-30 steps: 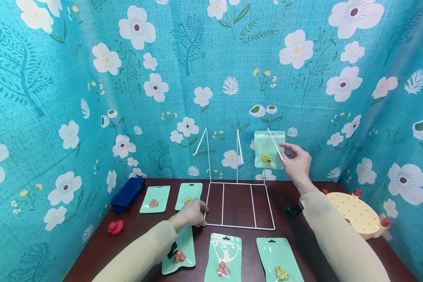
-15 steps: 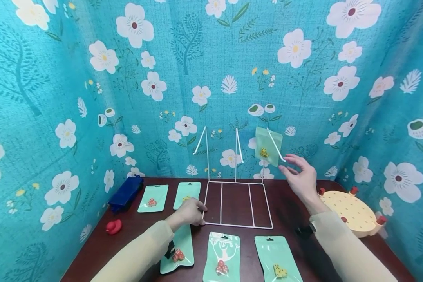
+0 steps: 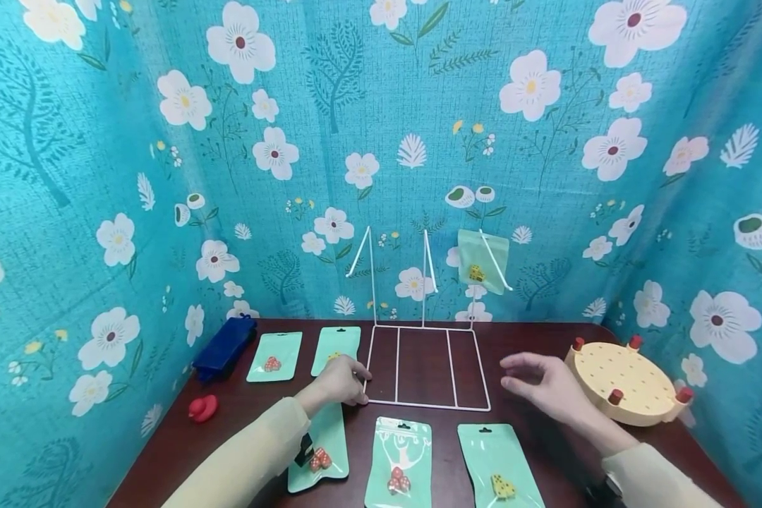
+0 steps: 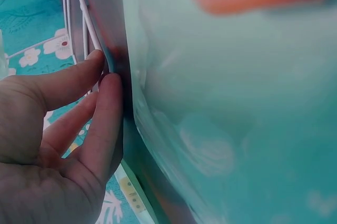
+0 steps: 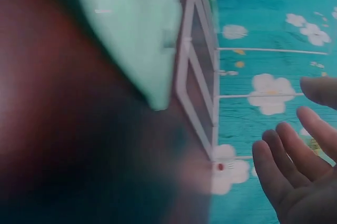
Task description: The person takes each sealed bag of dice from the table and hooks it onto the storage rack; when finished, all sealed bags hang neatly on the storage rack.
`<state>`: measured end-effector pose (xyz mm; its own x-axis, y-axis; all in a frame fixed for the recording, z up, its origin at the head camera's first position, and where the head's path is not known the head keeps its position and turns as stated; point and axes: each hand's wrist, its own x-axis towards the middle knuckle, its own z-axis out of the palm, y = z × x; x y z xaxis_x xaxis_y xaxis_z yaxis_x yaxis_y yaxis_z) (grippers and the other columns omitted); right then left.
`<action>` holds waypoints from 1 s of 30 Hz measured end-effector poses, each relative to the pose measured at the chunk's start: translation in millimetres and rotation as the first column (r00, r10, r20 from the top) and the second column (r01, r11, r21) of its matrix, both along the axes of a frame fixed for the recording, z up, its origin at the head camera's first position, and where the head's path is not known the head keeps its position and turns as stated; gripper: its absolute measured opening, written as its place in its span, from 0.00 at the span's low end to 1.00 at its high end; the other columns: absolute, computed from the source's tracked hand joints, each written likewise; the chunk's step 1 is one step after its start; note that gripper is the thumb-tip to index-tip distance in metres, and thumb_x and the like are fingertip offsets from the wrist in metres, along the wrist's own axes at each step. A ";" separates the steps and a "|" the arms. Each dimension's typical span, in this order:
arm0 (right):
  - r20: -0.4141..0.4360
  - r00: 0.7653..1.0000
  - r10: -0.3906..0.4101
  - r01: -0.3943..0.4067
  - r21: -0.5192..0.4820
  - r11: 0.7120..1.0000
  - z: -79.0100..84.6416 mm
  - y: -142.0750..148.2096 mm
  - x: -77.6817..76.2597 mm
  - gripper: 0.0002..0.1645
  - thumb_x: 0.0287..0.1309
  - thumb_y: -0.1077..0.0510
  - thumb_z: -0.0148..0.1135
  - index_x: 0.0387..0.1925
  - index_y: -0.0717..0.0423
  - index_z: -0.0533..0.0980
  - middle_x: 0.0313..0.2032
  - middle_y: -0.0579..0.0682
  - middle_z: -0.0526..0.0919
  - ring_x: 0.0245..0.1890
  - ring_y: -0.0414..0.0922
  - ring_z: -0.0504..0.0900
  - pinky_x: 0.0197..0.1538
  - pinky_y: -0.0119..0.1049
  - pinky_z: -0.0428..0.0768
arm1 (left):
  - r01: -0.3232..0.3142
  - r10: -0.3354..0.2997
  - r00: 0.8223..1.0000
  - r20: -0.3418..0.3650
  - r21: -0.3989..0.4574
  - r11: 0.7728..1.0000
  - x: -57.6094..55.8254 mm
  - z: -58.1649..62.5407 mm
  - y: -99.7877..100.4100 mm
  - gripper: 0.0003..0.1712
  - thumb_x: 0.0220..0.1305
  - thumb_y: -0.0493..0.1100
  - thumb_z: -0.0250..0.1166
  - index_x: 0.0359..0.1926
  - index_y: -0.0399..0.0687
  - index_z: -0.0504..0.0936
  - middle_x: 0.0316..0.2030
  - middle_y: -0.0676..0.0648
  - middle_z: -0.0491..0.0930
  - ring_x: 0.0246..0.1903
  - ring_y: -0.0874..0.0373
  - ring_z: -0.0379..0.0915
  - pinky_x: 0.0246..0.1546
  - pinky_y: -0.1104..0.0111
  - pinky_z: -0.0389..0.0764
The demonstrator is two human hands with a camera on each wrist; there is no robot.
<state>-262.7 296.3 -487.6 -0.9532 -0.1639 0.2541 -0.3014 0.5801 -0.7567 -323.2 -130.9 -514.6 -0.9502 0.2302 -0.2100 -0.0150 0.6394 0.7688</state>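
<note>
My left hand (image 3: pixel 338 382) pinches the left side of the base of a white wire display rack (image 3: pixel 441 406), thumb against fingers. A pale green zip bag (image 3: pixel 468 248) with yellow dice hangs from the rack's right hook, slightly askew. The left and middle hooks carry nothing. To the right of the rack's base, my right hand (image 3: pixel 545 385) is held with its fingers apart and nothing in them. In the right wrist view these fingers (image 5: pixel 303 150) are loosely extended. Beneath my left forearm lies a green bag (image 3: pixel 333 432) with red dice, partly hidden.
Behind my left hand lie a red-dice bag (image 3: pixel 284 346) and a yellow-dice bag (image 3: pixel 338 340). A red-dice bag (image 3: pixel 384 451) and a yellow-dice bag (image 3: pixel 495 451) lie in front. Left: blue packet (image 3: pixel 225 347), red duck (image 3: pixel 203 408). Right: upturned round stool (image 3: pixel 629 381) with red-tipped legs.
My right hand has let go of the hanging bag and moved down and right, away from the hook. The bag has swung slightly. My left hand has kept its grip on the rack.
</note>
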 end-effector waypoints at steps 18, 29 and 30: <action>0.176 0.954 0.243 -0.287 0.292 0.913 -39.3 16.4 27.4 0.36 0.49 0.50 0.91 0.61 0.50 0.87 0.51 0.43 0.92 0.45 0.35 0.85 0.45 0.33 0.86 | -0.014 0.014 1.000 0.007 -0.025 1.000 -1.0 -1.5 2.9 0.28 0.56 0.26 0.83 0.59 0.37 0.91 0.32 0.43 0.86 0.27 0.56 0.84 0.36 0.61 0.95; 0.248 0.940 0.234 -0.309 0.333 0.891 -36.5 8.5 20.9 0.23 0.51 0.55 0.90 0.49 0.49 0.90 0.39 0.40 0.87 0.37 0.32 0.78 0.39 0.30 0.80 | -0.007 0.007 1.000 -0.013 -0.032 0.999 -1.9 -3.9 2.5 0.27 0.55 0.26 0.83 0.57 0.38 0.92 0.32 0.43 0.87 0.27 0.56 0.83 0.35 0.62 0.95; 0.259 0.938 0.231 -0.311 0.331 0.891 -36.0 8.4 20.4 0.21 0.51 0.56 0.89 0.48 0.49 0.90 0.38 0.40 0.87 0.36 0.32 0.77 0.39 0.30 0.79 | -0.007 0.007 1.000 -0.013 -0.032 0.999 -1.8 -3.7 2.6 0.27 0.55 0.26 0.84 0.57 0.38 0.92 0.32 0.42 0.87 0.27 0.56 0.83 0.35 0.62 0.94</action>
